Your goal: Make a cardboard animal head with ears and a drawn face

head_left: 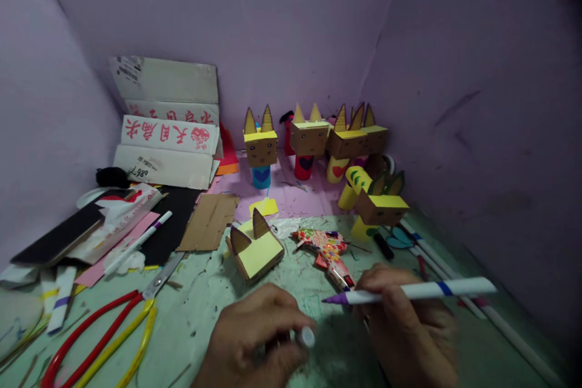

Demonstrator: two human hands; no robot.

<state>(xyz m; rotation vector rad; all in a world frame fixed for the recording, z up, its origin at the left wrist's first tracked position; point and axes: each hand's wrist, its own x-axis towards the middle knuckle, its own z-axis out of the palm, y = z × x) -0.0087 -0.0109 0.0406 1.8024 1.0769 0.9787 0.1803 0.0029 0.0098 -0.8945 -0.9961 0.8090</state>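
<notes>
My right hand (pixel 404 321) is closed around an uncapped marker (pixel 413 292) with a white barrel, a blue band and a purple tip pointing left. Low in the middle, my left hand (pixel 259 336) pinches a small piece with a pale round end (pixel 306 337); it looks like a marker cap, though the fingers cover most of it. The two hands are apart. Just beyond them lie a cardboard cat head (pixel 261 254) with a yellow top and brown ears, and a flower-patterned glue gun (pixel 325 248).
Several cardboard-headed cat figures (pixel 261 151) stand along the back. Red-and-yellow-handled scissors (pixel 150 297) lie at left, near a brown cardboard piece (pixel 208 222) and stacked paper. A folded printed carton (pixel 168 133) leans on the purple wall (pixel 282 24). White sticks (pixel 518 339) lie at right.
</notes>
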